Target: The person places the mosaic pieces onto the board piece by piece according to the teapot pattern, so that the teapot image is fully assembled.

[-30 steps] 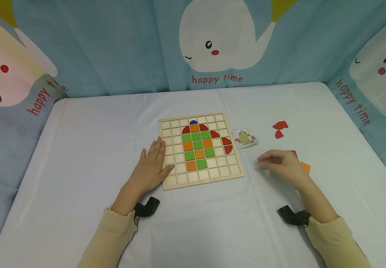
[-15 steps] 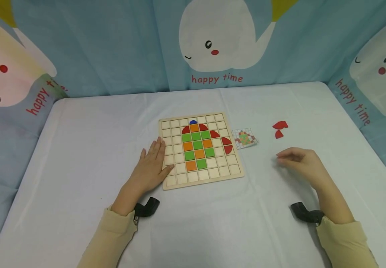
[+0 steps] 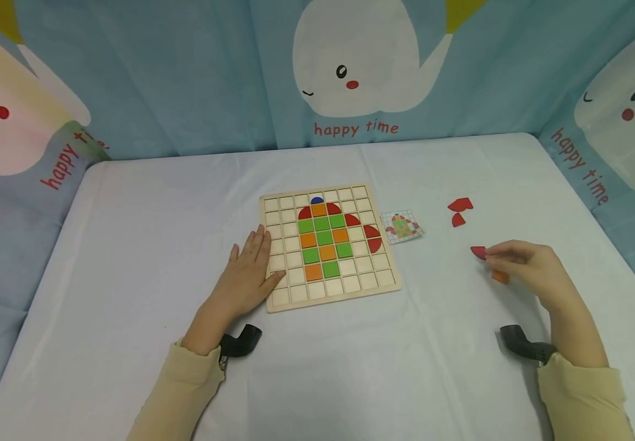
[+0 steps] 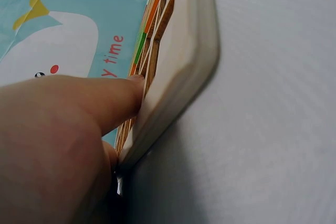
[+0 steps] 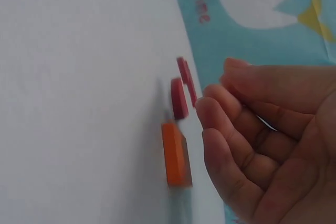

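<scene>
My left hand [image 3: 244,274] lies flat on the left edge of a wooden grid board [image 3: 334,301], its thumb over the squares. In the left wrist view the thumb [image 4: 118,98] touches the board's face by the rim. Green, orange, red and blue pieces sit in the board's cells. My right hand [image 3: 532,269] hovers over the table with fingers loosely bent and nothing visibly held. By its fingertips are a red quarter-round piece [image 3: 478,252] and an orange square [image 3: 500,277], partly covered by the hand. The right wrist view shows that orange square [image 5: 177,156] apart from the fingers.
A small pattern card [image 3: 402,227] lies against the board's right side. Farther back on the right are loose red pieces [image 3: 458,219]. A printed blue curtain [image 3: 185,73] stands behind the white table [image 3: 157,233].
My right hand has moved rightward, away from the board, to the loose red and orange pieces. The left hand has stayed on the board, whose pieces look the same.
</scene>
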### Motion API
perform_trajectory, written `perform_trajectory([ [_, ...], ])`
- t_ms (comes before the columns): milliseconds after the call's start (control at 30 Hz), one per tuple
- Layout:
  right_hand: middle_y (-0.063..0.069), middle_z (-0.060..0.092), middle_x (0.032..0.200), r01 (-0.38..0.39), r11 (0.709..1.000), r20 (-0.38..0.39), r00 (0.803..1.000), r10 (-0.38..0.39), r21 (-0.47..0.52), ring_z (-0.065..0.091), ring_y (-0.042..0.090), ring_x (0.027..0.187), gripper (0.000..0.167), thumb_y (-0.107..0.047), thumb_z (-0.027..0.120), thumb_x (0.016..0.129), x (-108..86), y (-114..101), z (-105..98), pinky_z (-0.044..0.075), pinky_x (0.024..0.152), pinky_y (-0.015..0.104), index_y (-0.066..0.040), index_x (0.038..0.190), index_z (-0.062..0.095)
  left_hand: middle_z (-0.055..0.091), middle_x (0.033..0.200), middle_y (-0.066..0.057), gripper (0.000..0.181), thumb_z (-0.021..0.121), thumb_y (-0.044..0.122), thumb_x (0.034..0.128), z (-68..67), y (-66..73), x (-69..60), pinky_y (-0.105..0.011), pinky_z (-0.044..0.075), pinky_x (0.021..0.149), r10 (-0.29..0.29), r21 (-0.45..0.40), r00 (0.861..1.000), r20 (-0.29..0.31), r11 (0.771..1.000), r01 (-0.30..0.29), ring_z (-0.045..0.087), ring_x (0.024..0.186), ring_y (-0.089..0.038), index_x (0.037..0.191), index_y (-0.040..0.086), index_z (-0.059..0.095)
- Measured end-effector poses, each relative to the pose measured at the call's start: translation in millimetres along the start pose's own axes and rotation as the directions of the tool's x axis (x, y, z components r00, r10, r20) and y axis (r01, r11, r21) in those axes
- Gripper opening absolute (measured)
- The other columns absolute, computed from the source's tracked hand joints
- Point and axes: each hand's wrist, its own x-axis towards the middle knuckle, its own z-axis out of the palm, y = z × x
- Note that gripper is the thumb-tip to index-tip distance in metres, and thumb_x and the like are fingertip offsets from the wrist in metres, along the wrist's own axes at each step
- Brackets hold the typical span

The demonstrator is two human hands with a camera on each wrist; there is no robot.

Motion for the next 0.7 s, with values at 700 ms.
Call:
perform_trajectory([
  [700, 0.016, 0.067, 0.108, -0.051, 0.998, 0.065, 0.996, 0.053, -0.031, 0.047, 0.009, 0.098, 0.038, -0.024, 0.061, 0.092, 2.4, 26.0, -12.0, 0.038, 0.089, 0.056, 0.002, 0.12, 0.058, 0.001, 0.155, -0.022, 0.078, 0.048, 0.036, 0.097, -2.2, 2.3, -0.4, -0.058, 0.006, 0.11, 0.0, -0.001, 1.0, 0.001, 1.0, 0.0, 0.003, 0.142, -0.036, 0.147, -0.009, 0.009],
])
